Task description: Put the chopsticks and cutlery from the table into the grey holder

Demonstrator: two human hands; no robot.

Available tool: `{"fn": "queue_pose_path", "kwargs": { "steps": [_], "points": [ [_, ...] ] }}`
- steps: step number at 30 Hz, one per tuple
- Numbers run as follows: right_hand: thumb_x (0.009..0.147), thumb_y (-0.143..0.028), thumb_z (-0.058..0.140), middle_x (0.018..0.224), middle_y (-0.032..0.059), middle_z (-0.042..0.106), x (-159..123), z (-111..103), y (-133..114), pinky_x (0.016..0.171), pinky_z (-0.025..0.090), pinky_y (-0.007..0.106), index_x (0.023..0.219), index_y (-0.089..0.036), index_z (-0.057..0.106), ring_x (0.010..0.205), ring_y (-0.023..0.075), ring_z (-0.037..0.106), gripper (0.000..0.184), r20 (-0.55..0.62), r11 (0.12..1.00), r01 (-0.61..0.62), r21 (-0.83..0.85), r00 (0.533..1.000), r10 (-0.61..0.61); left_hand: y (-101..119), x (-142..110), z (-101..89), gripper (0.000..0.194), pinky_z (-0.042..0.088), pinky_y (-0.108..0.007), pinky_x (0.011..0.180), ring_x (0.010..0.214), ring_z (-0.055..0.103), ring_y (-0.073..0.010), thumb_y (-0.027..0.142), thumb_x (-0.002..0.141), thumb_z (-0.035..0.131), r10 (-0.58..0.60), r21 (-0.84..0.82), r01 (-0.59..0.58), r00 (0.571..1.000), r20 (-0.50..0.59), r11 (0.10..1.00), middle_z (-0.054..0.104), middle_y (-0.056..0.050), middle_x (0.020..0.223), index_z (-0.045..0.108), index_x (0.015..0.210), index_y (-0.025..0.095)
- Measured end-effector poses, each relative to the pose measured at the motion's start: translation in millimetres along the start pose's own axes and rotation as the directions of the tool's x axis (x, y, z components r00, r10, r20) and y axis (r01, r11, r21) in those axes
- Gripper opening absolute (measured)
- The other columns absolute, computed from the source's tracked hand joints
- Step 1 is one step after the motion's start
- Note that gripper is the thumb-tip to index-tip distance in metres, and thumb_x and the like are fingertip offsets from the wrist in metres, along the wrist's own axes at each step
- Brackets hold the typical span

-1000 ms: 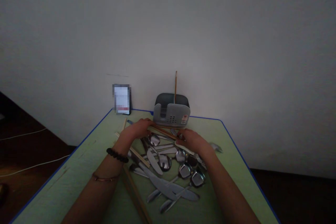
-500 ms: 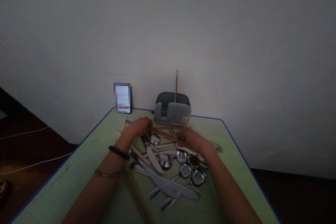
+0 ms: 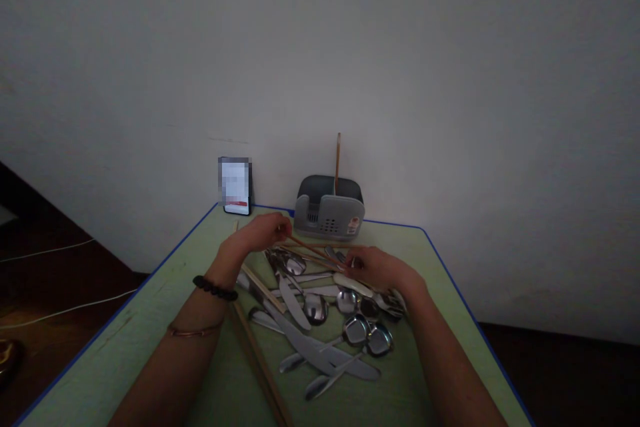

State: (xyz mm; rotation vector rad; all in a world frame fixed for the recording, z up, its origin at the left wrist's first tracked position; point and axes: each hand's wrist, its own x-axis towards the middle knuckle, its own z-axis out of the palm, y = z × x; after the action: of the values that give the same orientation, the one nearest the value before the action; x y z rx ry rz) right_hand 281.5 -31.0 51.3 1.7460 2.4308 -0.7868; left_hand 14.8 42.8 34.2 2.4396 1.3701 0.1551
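Observation:
A brown chopstick (image 3: 313,249) slants between my two hands above the pile of cutlery. My left hand (image 3: 267,230) pinches its far left end, fingers closed. At its other end, my right hand (image 3: 373,265) has its fingertips closed around the stick. Another chopstick (image 3: 345,245) lies crosswise behind it. Beneath and in front are several spoons, among them a round spoon (image 3: 316,309) and a square-bowled spoon (image 3: 379,339), with table knives (image 3: 310,347) crossing them. Several forks (image 3: 390,305) lie under my right wrist.
A grey cutlery holder (image 3: 327,220) stands against the wall with one upright chopstick (image 3: 338,160) in it. To its left a phone (image 3: 236,185) leans on the wall. Long chopsticks (image 3: 260,367) lie near my left forearm on the green table (image 3: 445,360).
My left hand has risen slightly, lifting the left end of the brown chopstick off the pile. My right hand has shifted a little to the right along with the stick.

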Motion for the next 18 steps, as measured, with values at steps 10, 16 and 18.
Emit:
{"fn": "queue_pose_path", "kwargs": {
  "steps": [10, 16, 18],
  "points": [
    [0.089, -0.039, 0.042, 0.069, 0.0011, 0.057, -22.9, -28.2, 2.5, 0.057, 0.034, 0.025, 0.085, -0.016, 0.063, 0.062, 0.0137, 0.047, 0.031, -0.169, 0.976, 0.177, 0.125, 0.973, -0.155, 41.8, -6.8, -21.5, 0.021, 0.045, -0.021, 0.069, 0.073, 0.061, -0.0137, 0.033, 0.083, 0.056, 0.176, -0.295, -0.229, 0.965, -0.196, 0.928, 0.07, -0.002, 0.083, 0.069, 0.089, 0.017],
    [0.087, -0.045, 0.043, 0.069, 0.0009, 0.056, -38.9, -41.6, 17.8, 0.06, 0.036, 0.026, 0.083, -0.016, 0.066, 0.064, 0.0142, 0.048, 0.037, -0.195, 0.971, 0.159, 0.176, 0.973, -0.124, 40.9, -16.1, -31.8, 0.028, 0.045, -0.02, 0.063, 0.067, 0.062, -0.0133, 0.035, 0.084, 0.054, 0.128, -0.308, -0.2, 0.963, -0.239, 0.93, 0.072, -0.002, 0.078, 0.071, 0.097, 0.017],
    [0.088, -0.045, 0.043, 0.069, 0.0008, 0.056, -42.0, -43.4, 18.0, 0.058, 0.036, 0.025, 0.085, -0.016, 0.066, 0.063, 0.0138, 0.047, 0.037, -0.191, 0.97, 0.152, 0.191, 0.975, -0.115, 44.3, -18.5, -34.1, 0.029, 0.045, -0.019, 0.062, 0.065, 0.063, -0.0133, 0.035, 0.084, 0.054, 0.121, -0.319, -0.196, 0.963, -0.242, 0.927, 0.072, -0.002, 0.074, 0.072, 0.099, 0.017]
  ]
}}
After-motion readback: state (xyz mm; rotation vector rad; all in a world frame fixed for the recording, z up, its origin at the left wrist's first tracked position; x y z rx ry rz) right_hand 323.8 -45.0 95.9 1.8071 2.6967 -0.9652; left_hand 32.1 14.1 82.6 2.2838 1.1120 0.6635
